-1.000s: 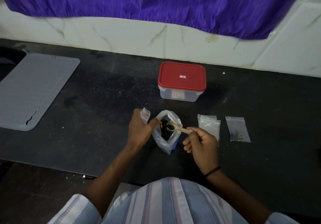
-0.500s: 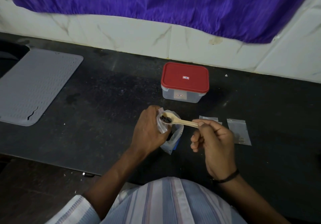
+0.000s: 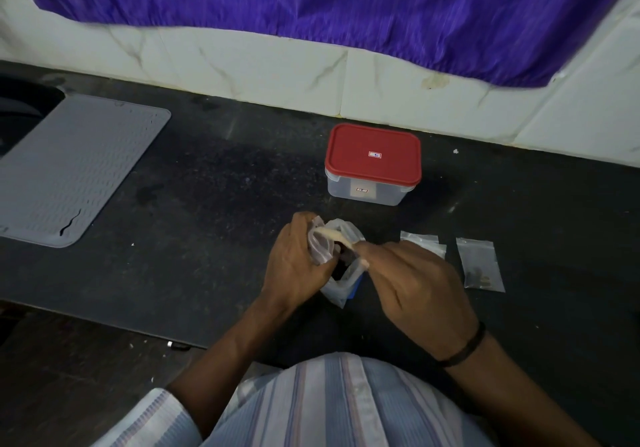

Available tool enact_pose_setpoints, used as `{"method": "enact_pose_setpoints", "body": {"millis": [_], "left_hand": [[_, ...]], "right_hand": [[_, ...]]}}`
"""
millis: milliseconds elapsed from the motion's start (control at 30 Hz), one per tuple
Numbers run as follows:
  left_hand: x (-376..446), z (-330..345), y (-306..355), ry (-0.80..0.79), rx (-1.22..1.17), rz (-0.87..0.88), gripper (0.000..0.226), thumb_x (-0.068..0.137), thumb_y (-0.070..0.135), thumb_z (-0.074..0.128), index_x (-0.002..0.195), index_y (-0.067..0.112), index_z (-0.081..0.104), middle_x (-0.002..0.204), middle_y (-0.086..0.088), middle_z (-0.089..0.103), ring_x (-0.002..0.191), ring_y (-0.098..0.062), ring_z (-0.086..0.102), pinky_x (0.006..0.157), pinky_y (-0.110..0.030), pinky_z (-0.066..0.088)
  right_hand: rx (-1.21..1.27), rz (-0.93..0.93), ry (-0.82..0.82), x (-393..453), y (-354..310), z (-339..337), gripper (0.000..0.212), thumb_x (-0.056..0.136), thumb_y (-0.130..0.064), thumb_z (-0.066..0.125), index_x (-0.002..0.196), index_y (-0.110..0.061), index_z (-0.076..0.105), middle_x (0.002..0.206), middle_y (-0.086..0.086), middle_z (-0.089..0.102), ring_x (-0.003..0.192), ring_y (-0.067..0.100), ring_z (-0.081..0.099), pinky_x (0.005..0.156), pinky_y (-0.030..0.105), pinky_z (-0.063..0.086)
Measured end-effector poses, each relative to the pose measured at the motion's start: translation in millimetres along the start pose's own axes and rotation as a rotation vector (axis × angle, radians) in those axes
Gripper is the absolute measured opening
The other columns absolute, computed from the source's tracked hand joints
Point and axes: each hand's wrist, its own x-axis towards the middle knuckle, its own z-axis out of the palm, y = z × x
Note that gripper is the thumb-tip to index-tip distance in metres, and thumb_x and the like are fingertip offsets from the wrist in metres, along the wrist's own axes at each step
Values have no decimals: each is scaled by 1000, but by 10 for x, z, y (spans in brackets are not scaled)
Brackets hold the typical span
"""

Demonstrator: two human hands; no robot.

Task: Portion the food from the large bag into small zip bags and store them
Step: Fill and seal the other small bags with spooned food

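My left hand [image 3: 298, 263] grips a small clear zip bag [image 3: 320, 247] held open above the large plastic bag [image 3: 341, 283], which stands on the black counter and shows dark food inside. My right hand [image 3: 415, 287] pinches a wooden spoon [image 3: 334, 235] whose bowl pokes into the mouth of the small bag. The spoon's load is hidden by the bag. Right of my hands lie a zip bag [image 3: 481, 264] with a few dark pieces in it and more small zip bags [image 3: 420, 240], partly hidden behind my right hand.
A clear storage box with a red lid [image 3: 374, 164] stands shut behind the bags. A grey ribbed mat [image 3: 69, 169] lies at the far left. The counter's front edge [image 3: 104, 316] runs just before my body. A white tiled wall and purple cloth close the back.
The spoon went from inside the large bag, up with dark food on it, then left into the small zip bag. My right hand followed it leftward.
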Motion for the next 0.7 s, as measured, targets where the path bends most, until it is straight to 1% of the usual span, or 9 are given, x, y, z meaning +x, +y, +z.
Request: {"method": "enact_pose_setpoints", "body": {"millis": [100,200,267,300,367,467,533,633,700], "left_hand": [[9,-27,-23,4,-34,-94,33,81,24,76,99,26,48,87,7,61,78,-7,60,66,-20,46],[-3,-47,-38,-14,-63,-151,36,79,22,76,102,25,48,87,9,60,78,-6,60,63,-15,41],[-7,-43,-40,-6,-68,-178,37,79,22,76,102,27,48,89,9,60,79,-6,60,64,-15,41],[-3,-39,-41,11,-81,-211,36,80,21,75,101,29,47,89,9,60,80,-5,60,64,-14,42],[8,-33,-46,29,-119,-307,33,81,19,74,99,30,48,90,8,60,80,-4,59,65,-17,44],[29,-10,-75,-50,-168,-459,34,85,24,73,109,24,49,97,5,61,88,-11,62,73,-30,52],[58,31,-96,-94,-233,-580,37,86,24,72,115,19,49,102,0,62,92,-15,62,77,-35,55],[102,95,-125,-99,-443,-831,45,83,23,71,122,17,49,110,-5,61,100,-22,63,87,-44,56],[118,127,-158,-86,-543,-889,61,74,31,72,127,10,52,112,-9,63,102,-25,65,86,-47,56]], "right_hand": [[162,179,116,-51,45,-2,27,95,-17,51,110,-5,69,82,3,71,71,12,66,63,29,55],[390,423,218,-110,123,72,27,95,-23,50,108,-8,69,78,-7,70,70,3,66,63,23,55],[431,551,213,-181,204,176,24,95,-23,50,106,-13,69,73,-12,68,68,3,66,62,25,56],[422,595,181,-219,233,234,22,95,-23,50,105,-16,69,71,-12,68,67,3,66,63,27,57],[357,609,76,-291,262,349,24,93,-26,50,104,-19,69,71,-10,68,66,3,65,63,29,57],[225,563,-64,-351,247,511,32,93,-33,44,107,-18,68,74,-3,69,65,6,65,61,31,58],[215,573,-85,-360,247,615,33,93,-33,44,109,-18,67,78,-2,69,69,7,65,63,30,58],[241,597,-97,-356,229,747,32,94,-32,45,113,-18,66,81,-4,69,71,4,65,66,25,58],[302,642,-64,-353,216,807,28,95,-28,48,115,-19,65,83,-5,70,73,3,65,68,20,56]]}}
